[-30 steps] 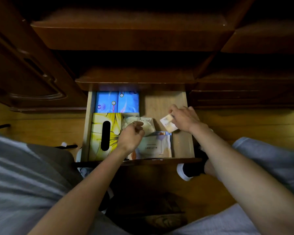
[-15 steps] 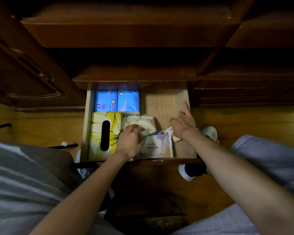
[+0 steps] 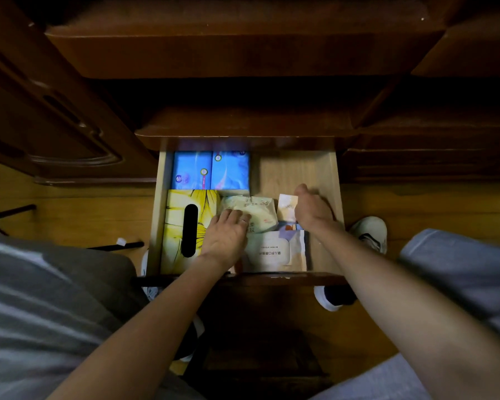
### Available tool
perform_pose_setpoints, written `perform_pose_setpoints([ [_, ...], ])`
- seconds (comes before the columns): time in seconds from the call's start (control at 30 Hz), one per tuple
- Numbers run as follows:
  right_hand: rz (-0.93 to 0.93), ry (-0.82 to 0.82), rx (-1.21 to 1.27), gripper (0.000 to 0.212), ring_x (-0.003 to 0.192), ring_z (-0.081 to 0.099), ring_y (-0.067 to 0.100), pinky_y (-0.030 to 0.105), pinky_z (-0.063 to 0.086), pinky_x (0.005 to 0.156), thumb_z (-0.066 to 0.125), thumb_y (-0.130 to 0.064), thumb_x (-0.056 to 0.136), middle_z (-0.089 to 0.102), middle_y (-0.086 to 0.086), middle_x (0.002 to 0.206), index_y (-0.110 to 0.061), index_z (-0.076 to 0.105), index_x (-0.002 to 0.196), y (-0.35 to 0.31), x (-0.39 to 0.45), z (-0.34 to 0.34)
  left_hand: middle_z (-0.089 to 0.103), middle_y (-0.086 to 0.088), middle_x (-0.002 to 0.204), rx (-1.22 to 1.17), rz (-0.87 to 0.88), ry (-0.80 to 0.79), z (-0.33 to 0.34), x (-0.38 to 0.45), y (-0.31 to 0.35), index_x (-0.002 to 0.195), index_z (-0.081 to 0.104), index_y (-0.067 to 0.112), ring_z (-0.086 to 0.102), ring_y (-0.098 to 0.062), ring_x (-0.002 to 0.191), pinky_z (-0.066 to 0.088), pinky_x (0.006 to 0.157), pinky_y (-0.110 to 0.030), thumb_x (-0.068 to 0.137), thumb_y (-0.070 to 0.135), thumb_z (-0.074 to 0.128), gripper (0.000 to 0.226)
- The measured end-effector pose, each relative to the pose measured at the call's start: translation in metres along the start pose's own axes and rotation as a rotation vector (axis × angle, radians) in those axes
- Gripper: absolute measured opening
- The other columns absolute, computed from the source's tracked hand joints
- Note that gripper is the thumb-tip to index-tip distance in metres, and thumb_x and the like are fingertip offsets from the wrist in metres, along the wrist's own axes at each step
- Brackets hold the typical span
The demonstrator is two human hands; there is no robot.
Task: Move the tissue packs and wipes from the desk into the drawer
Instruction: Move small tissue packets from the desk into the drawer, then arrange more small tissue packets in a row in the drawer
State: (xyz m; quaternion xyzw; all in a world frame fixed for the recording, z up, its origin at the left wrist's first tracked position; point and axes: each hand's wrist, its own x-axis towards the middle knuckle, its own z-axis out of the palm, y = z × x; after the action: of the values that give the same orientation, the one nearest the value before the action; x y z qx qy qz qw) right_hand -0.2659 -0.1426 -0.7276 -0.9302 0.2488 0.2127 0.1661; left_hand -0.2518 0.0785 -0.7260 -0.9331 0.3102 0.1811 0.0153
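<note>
- Your right hand [image 3: 311, 212] had its grip closed on the small sachet [image 3: 287, 207], pinching it upright near the right middle of the drawer [image 3: 337, 197]; the fingertips were hidden behind the hand, so I could not tell exactly how they lay.
- Your left hand [image 3: 227, 235] lay flat, its grip loose and fingers nearly straight, pressing on the cream soft pack [image 3: 257, 212] without curling round it.
- Half a second earlier the sachet lay low beside the wipes and your right forefinger pointed up the drawer; by this moment you had the sachet stood on edge between the cream soft pack and the bare right side. Your left hand had slid forward and flattened on the pack.
- That read to me as tidying, not carrying: you were probably slotting the sachet in while steadying its neighbour, so the task looked close to done.
- Counted inside the drawer: 2 blue tissue packs [image 3: 211, 170] side by side at the back left, 1 yellow tissue box [image 3: 179, 215] along the left wall, 1 cream soft pack beside it, 1 white wipes pack [image 3: 274, 251] at the front, 1 small sachet in your grip.
- A little coloured item showed just under the sachet, too small to identify.
- The worktop surface was out of view, so whether anything was left there I could not tell.
- 2 shoes showed on the wooden floor, 1 on either side of the drawer front.
</note>
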Motion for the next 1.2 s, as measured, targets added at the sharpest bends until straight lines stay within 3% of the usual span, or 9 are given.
perform_pose_setpoints([
  [0.17, 0.038, 0.025, 0.031, 0.057, 0.125, 0.052, 0.033, 0.041, 0.050, 0.090, 0.063, -0.024, 0.095, 0.046, 0.013, 0.144, -0.021, 0.038, 0.147, -0.002, -0.002, 0.002, 0.064, -0.001, 0.119, 0.134, 0.026, 0.010, 0.000, 0.006, -0.005, 0.115, 0.065, 0.023, 0.052, -0.025, 0.115, 0.039, 0.091, -0.035, 0.091, 0.021, 0.057, 0.026],
  [0.27, -0.016, 0.035, -0.003, 0.051, 0.122, 0.055, 0.031, 0.038, 0.047, 0.078, 0.062, -0.032, 0.095, 0.052, 0.008, 0.140, -0.023, 0.043, 0.142, -0.015, -0.011, -0.012, 0.063, -0.002, 0.122, 0.101, 0.036, 0.038, -0.012, 0.006, -0.005, 0.118, 0.066, 0.024, 0.050, -0.025, 0.119, 0.041, 0.092, -0.036, 0.093, 0.026, 0.053, 0.028],
  [0.43, -0.220, 0.036, 0.166, 0.028, 0.114, 0.065, 0.020, 0.032, 0.052, 0.092, 0.059, -0.028, 0.096, 0.071, -0.005, 0.123, -0.030, 0.065, 0.123, -0.046, -0.039, -0.095, 0.063, 0.000, 0.125, -0.080, 0.045, 0.308, -0.109, -0.012, -0.010, 0.130, 0.064, 0.022, 0.056, -0.026, 0.118, 0.048, 0.092, -0.038, 0.091, 0.032, 0.058, 0.040],
  [0.53, -0.384, 0.189, 0.240, 0.021, 0.093, 0.069, 0.008, 0.034, 0.055, 0.084, 0.058, -0.035, 0.093, 0.075, -0.018, 0.100, -0.037, 0.067, 0.112, -0.060, -0.078, -0.169, 0.067, -0.001, 0.102, -0.109, 0.106, 0.652, -0.199, -0.034, -0.017, 0.110, 0.071, 0.019, 0.065, -0.027, 0.096, 0.054, 0.074, -0.037, 0.082, 0.025, 0.068, 0.028],
  [0.63, -0.574, 0.372, 0.275, 0.018, 0.075, 0.068, -0.001, 0.035, 0.058, 0.075, 0.055, -0.042, 0.091, 0.073, -0.023, 0.081, -0.041, 0.068, 0.103, -0.068, -0.132, -0.237, 0.067, 0.002, 0.102, -0.113, 0.225, 0.947, -0.285, -0.062, -0.019, 0.107, 0.069, 0.020, 0.064, -0.022, 0.094, 0.056, 0.073, -0.036, 0.087, 0.022, 0.060, 0.022],
  [0.8, -0.761, 0.820, 0.304, 0.011, 0.063, 0.067, 0.004, 0.032, 0.056, 0.060, 0.056, -0.038, 0.093, 0.070, -0.014, 0.069, -0.038, 0.066, 0.098, -0.075, -0.183, -0.343, 0.066, 0.004, 0.102, -0.056, 0.285, 1.156, -0.406, -0.076, -0.012, 0.108, 0.069, 0.021, 0.062, -0.019, 0.100, 0.054, 0.065, -0.033, 0.092, 0.024, 0.057, 0.020],
  [0.9, -0.670, 1.008, 0.204, 0.012, 0.076, 0.065, 0.000, 0.027, 0.053, 0.063, 0.056, -0.035, 0.093, 0.069, -0.019, 0.082, -0.039, 0.064, 0.102, -0.075, -0.175, -0.402, 0.064, 0.002, 0.104, -0.085, 0.256, 1.126, -0.457, -0.054, -0.007, 0.112, 0.067, 0.021, 0.060, -0.021, 0.101, 0.053, 0.061, -0.033, 0.094, 0.024, 0.058, 0.021],
  [1.03, -0.415, 0.907, 0.169, 0.035, 0.114, 0.057, 0.008, 0.028, 0.049, 0.080, 0.060, -0.036, 0.093, 0.061, -0.015, 0.121, -0.040, 0.054, 0.128, -0.061, -0.132, -0.456, 0.061, 0.000, 0.118, -0.178, 0.184, 1.020, -0.499, -0.001, 0.005, 0.122, 0.064, 0.024, 0.059, -0.023, 0.107, 0.054, 0.073, -0.038, 0.092, 0.029, 0.054, 0.031],
  [1.2, -0.121, 0.829, 0.024, 0.067, 0.148, 0.029, 0.029, 0.050, 0.036, 0.112, 0.058, -0.053, 0.092, 0.031, 0.005, 0.161, -0.034, 0.033, 0.151, -0.042, -0.066, -0.500, 0.054, -0.004, 0.132, -0.237, 0.186, 0.892, -0.535, 0.083, 0.032, 0.132, 0.056, 0.024, 0.053, -0.025, 0.120, 0.049, 0.081, -0.039, 0.092, 0.033, 0.053, 0.041],
])
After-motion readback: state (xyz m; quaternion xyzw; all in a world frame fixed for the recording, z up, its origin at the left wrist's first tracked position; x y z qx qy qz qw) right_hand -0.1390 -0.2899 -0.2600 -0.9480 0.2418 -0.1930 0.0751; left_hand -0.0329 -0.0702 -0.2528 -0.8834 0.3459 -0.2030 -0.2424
